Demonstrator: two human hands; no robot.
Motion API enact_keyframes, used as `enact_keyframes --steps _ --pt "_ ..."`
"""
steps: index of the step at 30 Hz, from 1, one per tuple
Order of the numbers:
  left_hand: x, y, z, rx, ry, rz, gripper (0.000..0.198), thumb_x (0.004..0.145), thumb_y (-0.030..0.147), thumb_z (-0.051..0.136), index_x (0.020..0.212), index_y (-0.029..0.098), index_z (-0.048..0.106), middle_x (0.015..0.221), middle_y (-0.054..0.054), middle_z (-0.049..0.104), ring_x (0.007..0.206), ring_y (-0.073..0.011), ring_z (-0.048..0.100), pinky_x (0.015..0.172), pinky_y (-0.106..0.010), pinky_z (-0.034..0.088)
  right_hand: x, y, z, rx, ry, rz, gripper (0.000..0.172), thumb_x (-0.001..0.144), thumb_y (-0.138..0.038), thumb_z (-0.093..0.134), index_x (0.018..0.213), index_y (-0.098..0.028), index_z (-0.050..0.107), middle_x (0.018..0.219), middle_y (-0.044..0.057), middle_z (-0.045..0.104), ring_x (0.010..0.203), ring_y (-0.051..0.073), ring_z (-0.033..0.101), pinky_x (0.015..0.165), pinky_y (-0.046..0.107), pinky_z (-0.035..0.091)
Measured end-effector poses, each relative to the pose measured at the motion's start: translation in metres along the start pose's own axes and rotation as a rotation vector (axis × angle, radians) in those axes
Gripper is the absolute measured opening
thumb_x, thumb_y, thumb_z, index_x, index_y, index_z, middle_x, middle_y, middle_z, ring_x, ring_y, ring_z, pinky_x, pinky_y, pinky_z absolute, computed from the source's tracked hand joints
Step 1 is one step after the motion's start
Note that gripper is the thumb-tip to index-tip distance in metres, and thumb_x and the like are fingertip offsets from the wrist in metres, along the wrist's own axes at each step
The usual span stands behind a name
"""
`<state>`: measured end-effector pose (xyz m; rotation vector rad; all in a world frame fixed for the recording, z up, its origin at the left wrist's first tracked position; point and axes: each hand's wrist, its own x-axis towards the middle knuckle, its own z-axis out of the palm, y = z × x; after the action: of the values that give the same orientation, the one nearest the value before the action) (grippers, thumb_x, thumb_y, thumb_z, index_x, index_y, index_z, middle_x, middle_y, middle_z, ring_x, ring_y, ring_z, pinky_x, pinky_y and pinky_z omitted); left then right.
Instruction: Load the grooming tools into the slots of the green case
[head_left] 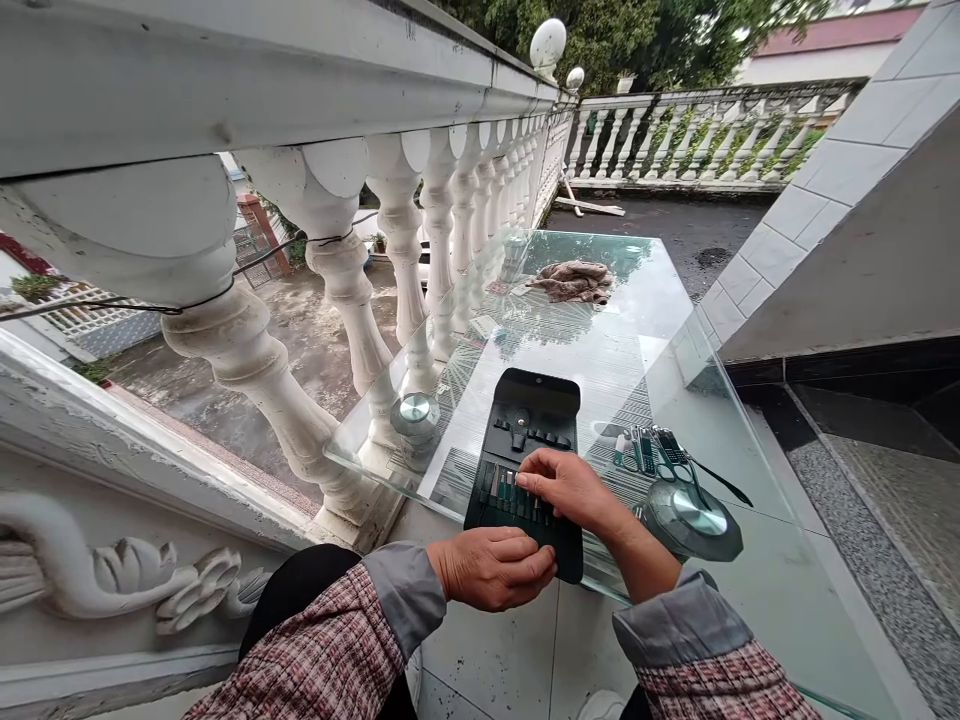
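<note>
Two hands over a black tool case [527, 400], lying open flat on the glass bench [600, 350] near its close edge, 6 o'clock from the bench middle. Lower half of the case has a row of small dark-handled tools [510, 495] in slots; upper half has a shorter row of small dark fittings, with a flap at the top end. Right hand [562, 490] sits at 12 o'clock over the tool row, fingers [529, 482] curled down onto the tool tops, grip narrow, can't tell if it holds one. Left hand [491, 568] is at the case's lower edge, grip narrow and curled, fingertips [541, 565] touching or just beside the case, can't tell if holding anything. Checked sleeves with grey cuffs run to both wrists.

At 3 o'clock from the case, a loose group of metal grooming tools [652, 450] lies on the glass, a long black-handled tool [720, 482] just beside it. Round metal-topped disc [690, 518] at 4 o'clock, a similar disc [415, 415] at 9 o'clock. Crumpled brown cloth [574, 282] at 12 o'clock, far end of the bench. White stone balustrade [397, 200] runs along the bench's 9 o'clock side, tiled wall [825, 200] at 3 o'clock.
</note>
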<state>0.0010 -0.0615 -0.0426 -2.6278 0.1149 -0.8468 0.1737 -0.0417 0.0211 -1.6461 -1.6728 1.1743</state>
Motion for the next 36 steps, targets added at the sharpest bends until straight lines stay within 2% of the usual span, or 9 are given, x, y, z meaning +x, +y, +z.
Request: enact_keyframes --steps 5,13,18,22,29,36 --pt "0.001 -0.001 -0.002 0.008 -0.029 0.001 0.023 0.088 0.019 0.048 0.102 0.010 0.063 0.111 -0.011 0.060 0.086 -0.0141 0.057 0.080 -0.027 0.051 0.005 0.001 0.003 -0.022 0.039 -0.015 0.012 0.065 -0.028 0.059 0.063 -0.017 0.058 0.059 -0.002 0.055 0.052 0.008 0.046 0.043 0.019 0.036" --pt "0.004 -0.003 -0.006 -0.003 -0.042 0.012 0.024 0.088 0.019 0.047 0.102 0.010 0.064 0.112 -0.011 0.060 0.089 -0.0150 0.058 0.083 -0.027 0.051 0.006 0.001 -0.002 0.145 -0.063 0.020 0.009 0.062 -0.024 0.061 0.062 -0.018 0.054 0.051 -0.005 0.049 0.045 0.007 0.046 0.039 0.018 0.037" --pt "0.004 -0.003 -0.007 -0.020 -0.096 0.023 0.024 0.088 0.018 0.048 0.104 0.009 0.063 0.117 -0.013 0.058 0.099 -0.0175 0.058 0.093 -0.031 0.048 0.009 0.003 -0.005 0.204 -0.063 0.040 0.011 0.061 -0.024 0.060 0.060 -0.018 0.052 0.045 -0.007 0.049 0.039 0.007 0.044 0.038 0.019 0.036" --pt "0.004 -0.002 -0.006 -0.028 -0.130 0.026 0.024 0.089 0.018 0.047 0.105 0.011 0.063 0.121 -0.012 0.057 0.107 -0.0187 0.056 0.098 -0.033 0.046 0.011 0.004 -0.009 0.238 0.017 0.031 0.013 0.060 -0.028 0.061 0.060 -0.018 0.052 0.046 -0.007 0.048 0.039 0.007 0.044 0.038 0.019 0.037" --pt "0.007 -0.002 -0.007 -0.045 -0.075 -0.027 0.022 0.089 0.019 0.049 0.101 0.010 0.064 0.116 -0.011 0.060 0.101 -0.0175 0.059 0.098 -0.031 0.047 0.012 0.009 -0.022 0.323 0.181 0.023 0.024 0.057 -0.038 0.064 0.062 -0.018 0.054 0.051 -0.006 0.049 0.040 0.007 0.043 0.040 0.021 0.037" --pt "0.009 -0.004 -0.010 -0.082 -0.112 -0.042 0.021 0.089 0.020 0.051 0.104 0.009 0.061 0.115 -0.012 0.060 0.102 -0.0177 0.058 0.097 -0.032 0.048 -0.002 0.025 -0.053 0.490 0.430 0.022 0.037 0.051 -0.048 0.071 0.064 -0.018 0.055 0.056 -0.003 0.049 0.048 0.008 0.044 0.045 0.024 0.042"
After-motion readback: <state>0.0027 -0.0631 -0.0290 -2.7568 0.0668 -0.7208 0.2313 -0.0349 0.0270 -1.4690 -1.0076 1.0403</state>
